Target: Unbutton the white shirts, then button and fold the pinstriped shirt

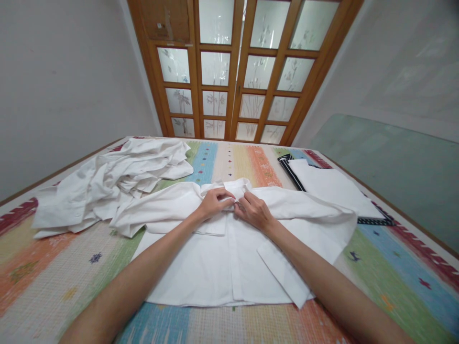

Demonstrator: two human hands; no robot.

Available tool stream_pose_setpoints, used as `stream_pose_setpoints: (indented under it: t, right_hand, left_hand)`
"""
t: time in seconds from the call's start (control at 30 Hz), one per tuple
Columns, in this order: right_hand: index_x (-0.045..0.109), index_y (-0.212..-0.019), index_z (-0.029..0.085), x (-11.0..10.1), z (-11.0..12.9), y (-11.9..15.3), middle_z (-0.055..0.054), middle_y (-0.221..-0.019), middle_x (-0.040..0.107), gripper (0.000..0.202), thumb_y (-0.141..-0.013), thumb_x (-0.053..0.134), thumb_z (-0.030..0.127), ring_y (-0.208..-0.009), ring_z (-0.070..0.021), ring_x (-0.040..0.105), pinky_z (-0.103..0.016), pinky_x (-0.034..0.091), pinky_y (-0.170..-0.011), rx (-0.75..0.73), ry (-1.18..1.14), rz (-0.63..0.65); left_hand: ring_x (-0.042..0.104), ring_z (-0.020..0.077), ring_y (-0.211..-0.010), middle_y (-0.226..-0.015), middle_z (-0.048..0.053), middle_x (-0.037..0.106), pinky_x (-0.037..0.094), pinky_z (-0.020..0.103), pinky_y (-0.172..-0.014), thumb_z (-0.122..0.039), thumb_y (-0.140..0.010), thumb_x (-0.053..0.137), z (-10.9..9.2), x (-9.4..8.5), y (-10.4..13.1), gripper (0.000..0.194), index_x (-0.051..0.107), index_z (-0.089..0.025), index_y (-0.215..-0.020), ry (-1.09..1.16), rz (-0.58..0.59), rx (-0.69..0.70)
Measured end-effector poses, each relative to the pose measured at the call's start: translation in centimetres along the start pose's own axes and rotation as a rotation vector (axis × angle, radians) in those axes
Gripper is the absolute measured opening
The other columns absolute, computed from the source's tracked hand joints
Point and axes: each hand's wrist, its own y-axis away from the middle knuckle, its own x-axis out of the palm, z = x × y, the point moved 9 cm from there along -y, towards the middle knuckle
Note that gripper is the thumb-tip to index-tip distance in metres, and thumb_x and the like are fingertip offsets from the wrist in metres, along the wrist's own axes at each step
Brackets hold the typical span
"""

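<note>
A white long-sleeved shirt [201,267] lies spread with its collar at the far side and its front placket running down the middle. My left hand [215,202] and my right hand [254,210] meet at the collar, their fingertips pinching the cloth near the top of the placket. Any button between the fingers is too small to make out. One sleeve lies folded across the left side of the shirt; the other comes down on the right, its cuff under my right forearm.
Crumpled white clothes [107,181] lie at the left on the striped patterned cloth [211,325]. Folded white fabric [333,186] rests on a black-trimmed item at the right. Behind are glazed wooden doors [233,71], with walls on both sides.
</note>
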Motion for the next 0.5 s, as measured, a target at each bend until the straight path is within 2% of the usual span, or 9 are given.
stream_pose_setpoints:
  t: [0.5]
  right_hand:
    - [0.046,-0.065,0.02,0.9,0.25,0.05,-0.002,-0.061,0.051,0.027,-0.092,0.042,0.02,-0.059,-0.0144,0.052,-0.025,0.034,-0.052,0.023,0.065,0.031]
  left_hand:
    - [0.053,0.0118,-0.063,-0.071,0.002,0.067,0.04,0.024,-0.062,-0.028,-0.076,0.062,0.38,0.22,-0.15,0.018,0.074,-0.014,-0.079,0.04,0.032,-0.019]
